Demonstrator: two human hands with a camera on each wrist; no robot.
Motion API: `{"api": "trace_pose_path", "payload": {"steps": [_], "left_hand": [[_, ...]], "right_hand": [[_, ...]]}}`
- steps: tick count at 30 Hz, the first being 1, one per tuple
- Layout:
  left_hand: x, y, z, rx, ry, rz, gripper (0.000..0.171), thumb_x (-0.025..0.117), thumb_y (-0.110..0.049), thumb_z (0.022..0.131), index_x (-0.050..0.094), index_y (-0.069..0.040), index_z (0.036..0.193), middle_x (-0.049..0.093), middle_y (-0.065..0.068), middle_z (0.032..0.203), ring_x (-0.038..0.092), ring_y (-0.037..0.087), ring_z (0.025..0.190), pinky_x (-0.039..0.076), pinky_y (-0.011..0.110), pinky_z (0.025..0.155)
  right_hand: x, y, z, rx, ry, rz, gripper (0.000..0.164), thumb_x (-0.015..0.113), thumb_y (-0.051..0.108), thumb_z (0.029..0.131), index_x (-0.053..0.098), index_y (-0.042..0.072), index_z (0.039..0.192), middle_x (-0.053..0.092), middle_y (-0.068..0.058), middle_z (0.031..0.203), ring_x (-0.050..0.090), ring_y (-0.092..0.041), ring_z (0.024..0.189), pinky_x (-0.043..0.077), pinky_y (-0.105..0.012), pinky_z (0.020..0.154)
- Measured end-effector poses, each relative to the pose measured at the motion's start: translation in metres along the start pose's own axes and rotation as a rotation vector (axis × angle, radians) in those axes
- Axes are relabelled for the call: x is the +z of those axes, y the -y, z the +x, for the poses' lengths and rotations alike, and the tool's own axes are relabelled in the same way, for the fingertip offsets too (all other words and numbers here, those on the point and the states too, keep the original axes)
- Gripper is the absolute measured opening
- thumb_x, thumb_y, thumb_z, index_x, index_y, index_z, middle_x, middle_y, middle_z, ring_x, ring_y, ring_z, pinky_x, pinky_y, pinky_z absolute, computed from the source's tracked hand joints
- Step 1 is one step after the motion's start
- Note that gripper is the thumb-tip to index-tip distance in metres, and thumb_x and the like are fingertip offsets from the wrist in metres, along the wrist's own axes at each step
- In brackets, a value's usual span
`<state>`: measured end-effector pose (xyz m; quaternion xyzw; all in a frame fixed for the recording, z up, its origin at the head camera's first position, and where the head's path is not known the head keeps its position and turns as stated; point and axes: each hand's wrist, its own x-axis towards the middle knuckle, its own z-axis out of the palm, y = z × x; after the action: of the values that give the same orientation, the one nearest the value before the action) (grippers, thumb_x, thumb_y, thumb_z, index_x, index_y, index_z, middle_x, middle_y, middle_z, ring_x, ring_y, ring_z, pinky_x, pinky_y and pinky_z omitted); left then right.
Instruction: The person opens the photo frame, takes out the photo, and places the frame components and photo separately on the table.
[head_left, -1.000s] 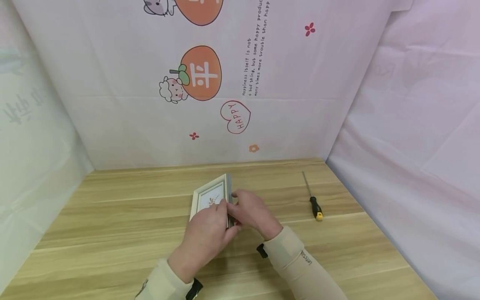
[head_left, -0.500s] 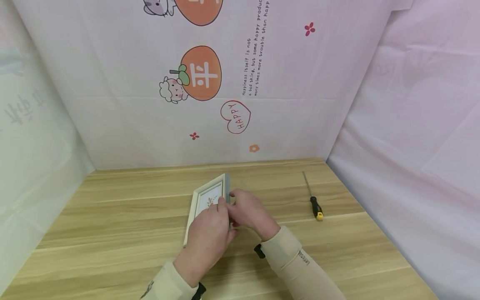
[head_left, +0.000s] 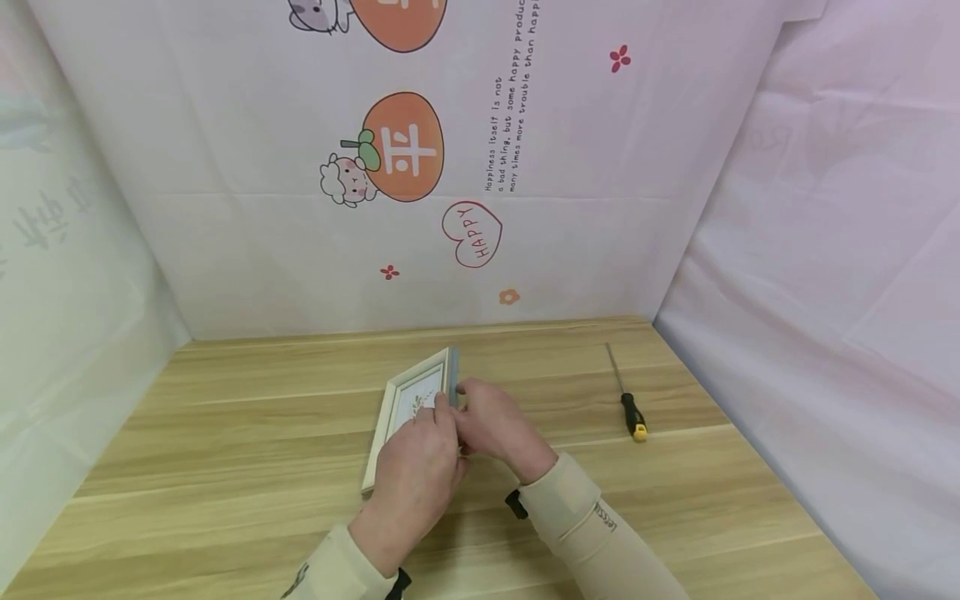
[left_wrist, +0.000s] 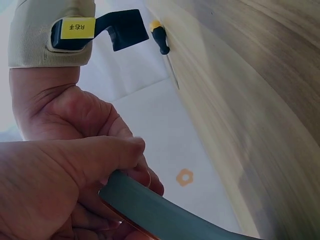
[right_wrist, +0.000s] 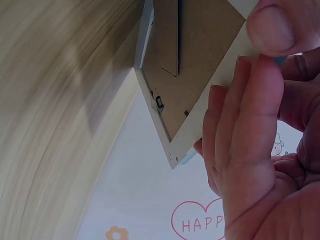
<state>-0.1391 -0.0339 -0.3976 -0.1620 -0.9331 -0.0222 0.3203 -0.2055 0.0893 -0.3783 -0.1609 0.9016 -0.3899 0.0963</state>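
Tilted up off the wooden table, a picture frame with a pale border and a plant print faces left in the head view. My left hand grips its near right part, fingers over the front. At the right edge, my right hand holds the frame, its fingers against the back border in the right wrist view. That view also shows the brown backing board with a stand leg and small metal tabs. The blue-grey side runs between both hands in the left wrist view. Overlapping hands hide some fingertips.
A screwdriver with a black and yellow handle lies on the table to the right, shaft pointing away. White printed cloth hangs behind the table and along both sides.
The frame has shifted slightly left and turned more on edge, with its near left corner coming into sight. Both hands have moved slightly with it. The screwdriver stays put.
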Motion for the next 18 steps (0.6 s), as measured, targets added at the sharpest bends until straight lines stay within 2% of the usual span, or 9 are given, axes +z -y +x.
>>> {"api": "trace_pose_path", "payload": {"steps": [3,7,12,18], "left_hand": [[0.0003,-0.0001,0.0003,-0.005,-0.023,0.008,0.072,0.08,-0.033,0.069,0.058,0.01,0.123,0.066,0.015,0.084,0.062,0.023,0.062,0.049,0.033,0.045],[0.0002,-0.0002,0.0008,-0.008,-0.038,0.027,0.066,0.078,-0.029,0.07,0.06,0.009,0.121,0.066,0.013,0.08,0.06,0.021,0.057,0.046,0.031,0.04],[-0.0009,-0.0002,0.0021,-0.025,-0.016,0.038,0.065,0.077,-0.028,0.07,0.06,0.008,0.121,0.064,0.013,0.078,0.058,0.021,0.055,0.044,0.032,0.038],[-0.0004,0.0031,0.0033,-0.057,0.012,0.034,0.069,0.079,-0.033,0.07,0.058,0.007,0.122,0.062,0.012,0.08,0.059,0.024,0.058,0.046,0.035,0.04]], "right_hand": [[0.0001,0.0006,0.0001,-0.013,-0.003,-0.024,0.045,0.05,0.041,0.098,0.06,0.003,0.12,0.066,0.004,0.066,0.063,-0.011,0.06,0.053,-0.033,0.063],[0.0004,0.0018,0.0,-0.025,0.007,-0.016,0.044,0.048,0.042,0.1,0.061,0.004,0.119,0.066,0.003,0.065,0.064,-0.013,0.06,0.053,-0.033,0.06],[0.0005,0.004,-0.0006,-0.022,0.02,0.0,0.047,0.043,0.043,0.101,0.059,0.004,0.123,0.066,0.001,0.067,0.064,-0.015,0.06,0.053,-0.032,0.057],[-0.0002,0.0064,-0.0026,-0.022,0.033,0.061,0.051,0.045,0.041,0.101,0.053,0.001,0.133,0.067,0.0,0.07,0.065,-0.015,0.06,0.055,-0.032,0.056]]}}
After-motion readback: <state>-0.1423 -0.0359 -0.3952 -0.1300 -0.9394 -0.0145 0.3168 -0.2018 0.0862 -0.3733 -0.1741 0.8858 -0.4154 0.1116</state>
